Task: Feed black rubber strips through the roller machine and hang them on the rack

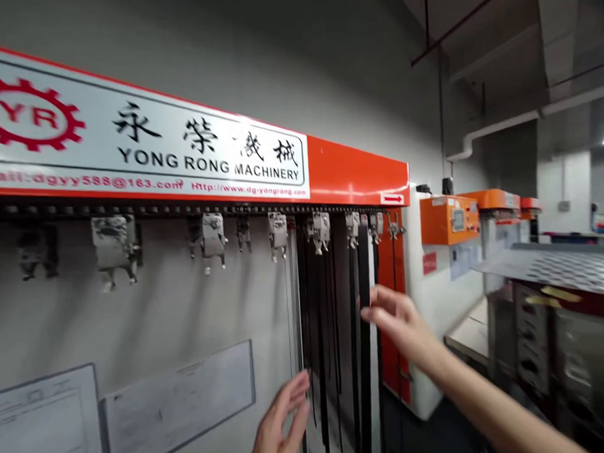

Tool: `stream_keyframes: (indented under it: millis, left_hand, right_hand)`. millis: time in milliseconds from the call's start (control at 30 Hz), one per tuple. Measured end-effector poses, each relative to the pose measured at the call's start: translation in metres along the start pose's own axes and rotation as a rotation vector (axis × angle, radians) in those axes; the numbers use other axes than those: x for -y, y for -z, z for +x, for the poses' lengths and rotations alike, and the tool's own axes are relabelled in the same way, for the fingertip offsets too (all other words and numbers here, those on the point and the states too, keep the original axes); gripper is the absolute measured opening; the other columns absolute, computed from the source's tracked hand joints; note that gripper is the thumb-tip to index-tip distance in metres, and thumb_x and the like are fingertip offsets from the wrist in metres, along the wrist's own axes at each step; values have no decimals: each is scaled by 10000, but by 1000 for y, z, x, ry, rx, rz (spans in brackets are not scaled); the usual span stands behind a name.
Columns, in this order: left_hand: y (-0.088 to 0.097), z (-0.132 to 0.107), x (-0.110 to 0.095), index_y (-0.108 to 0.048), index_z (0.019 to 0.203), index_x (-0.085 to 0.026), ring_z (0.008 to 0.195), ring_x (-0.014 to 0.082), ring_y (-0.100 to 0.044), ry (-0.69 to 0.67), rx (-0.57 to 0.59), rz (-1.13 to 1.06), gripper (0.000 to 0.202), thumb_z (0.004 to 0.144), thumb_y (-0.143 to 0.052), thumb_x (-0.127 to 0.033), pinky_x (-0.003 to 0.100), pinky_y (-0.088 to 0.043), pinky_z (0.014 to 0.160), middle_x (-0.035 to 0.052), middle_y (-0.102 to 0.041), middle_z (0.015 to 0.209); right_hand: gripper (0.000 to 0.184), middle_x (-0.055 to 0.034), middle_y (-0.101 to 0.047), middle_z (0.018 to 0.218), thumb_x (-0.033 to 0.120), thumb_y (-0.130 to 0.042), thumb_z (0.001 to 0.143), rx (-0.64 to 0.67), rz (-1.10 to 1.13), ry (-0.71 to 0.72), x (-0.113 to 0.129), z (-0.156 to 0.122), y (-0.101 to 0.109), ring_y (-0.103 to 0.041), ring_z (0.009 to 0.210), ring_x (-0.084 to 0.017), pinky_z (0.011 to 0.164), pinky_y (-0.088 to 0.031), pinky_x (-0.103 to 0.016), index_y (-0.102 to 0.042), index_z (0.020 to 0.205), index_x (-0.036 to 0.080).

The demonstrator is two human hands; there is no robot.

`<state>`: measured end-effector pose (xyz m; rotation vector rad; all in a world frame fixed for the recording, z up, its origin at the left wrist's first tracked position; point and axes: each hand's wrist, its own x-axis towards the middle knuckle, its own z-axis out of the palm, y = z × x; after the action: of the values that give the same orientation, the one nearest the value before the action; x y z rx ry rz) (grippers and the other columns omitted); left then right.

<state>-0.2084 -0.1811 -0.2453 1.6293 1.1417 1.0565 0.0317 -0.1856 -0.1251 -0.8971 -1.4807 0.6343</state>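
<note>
Several black straps (361, 336) hang from metal clips (320, 230) on a chain rail under an orange and white machine sign (145, 146). My right hand (395, 317) reaches in from the right, its fingers stretched out and touching the edge of one hanging strap at mid height. My left hand (281, 422) is raised at the bottom of the view, fingers apart and holding nothing, just left of the straps.
Empty clips (114, 241) hang along the rail to the left. Papers (174, 398) are fixed to the grey panel below. An orange control box (450, 219) and a metal-topped bench (560, 271) stand to the right.
</note>
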Motion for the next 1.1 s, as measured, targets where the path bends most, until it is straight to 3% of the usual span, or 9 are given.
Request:
stream_keyframes:
  millis: [67,133,233,333,433,533,733,1000,1100]
  left_hand:
    - [7,33,-63,-554,1284,-315,1340,238,-451,-292,-120,105,417,909,-496,-490,353,-355,1144,28,-489,1452]
    - [8,64,-126,-530,1312,-300,1364,219,-422,-473,-164,100,424,918,-495,-453,347,-333,1155,25,-466,1474]
    - [1,115,-196,-465,1356,-215,1392,239,-384,-444,-178,0,567,861,-591,-461,355,-314,1153,96,-416,1509]
    - [-4,159,-229,-601,1090,-134,1183,292,-591,-302,-161,-10,458,809,-651,-493,396,-440,1027,177,-630,1257]
    - [-4,182,-242,-586,768,-124,744,236,-716,-200,-92,-7,330,863,-595,-440,372,-549,782,137,-723,814]
    - [-3,186,-248,-592,712,-113,588,199,-695,-174,-108,35,354,905,-537,-404,329,-559,656,128,-720,707]
    - [-3,187,-250,-645,766,-88,600,207,-711,-147,-120,53,382,912,-529,-421,302,-554,626,148,-741,722]
    - [-1,191,-248,-655,831,-91,654,216,-721,-137,-98,27,393,863,-592,-477,341,-557,743,155,-747,793]
    - [-2,182,-244,-657,855,-100,788,237,-720,-164,-71,14,400,825,-634,-498,373,-541,828,160,-740,884]
  right_hand:
    - [176,19,-453,744,332,-594,802,86,27,-33,-37,-1,-12,-423,732,-134,674,-353,-257,-485,769,198]
    - [167,22,-413,748,318,-570,814,144,56,-66,-66,2,-21,-392,738,-135,676,-335,-254,-461,771,199]
    - [176,30,-343,732,310,-545,826,220,131,-114,-89,12,-29,-328,704,-127,652,-295,-251,-419,766,205]
    - [174,27,-324,740,310,-527,837,294,252,-158,-96,23,-34,-290,699,-126,651,-276,-255,-404,773,205]
    - [194,27,-313,724,304,-543,813,353,310,-153,-101,33,-37,-280,697,-127,646,-262,-257,-393,742,203]
    - [196,29,-304,716,286,-547,793,404,336,-114,-106,42,-39,-280,697,-127,646,-257,-257,-387,719,201]
    - [175,24,-334,738,280,-539,795,415,361,-56,-110,63,-42,-298,722,-130,661,-266,-253,-404,722,197]
    - [157,47,-324,677,277,-554,793,411,369,-21,-114,87,-50,-276,667,-116,618,-238,-254,-427,749,197]
    - [149,50,-338,668,268,-560,785,396,360,-31,-118,88,-53,-287,661,-114,617,-239,-254,-435,750,196]
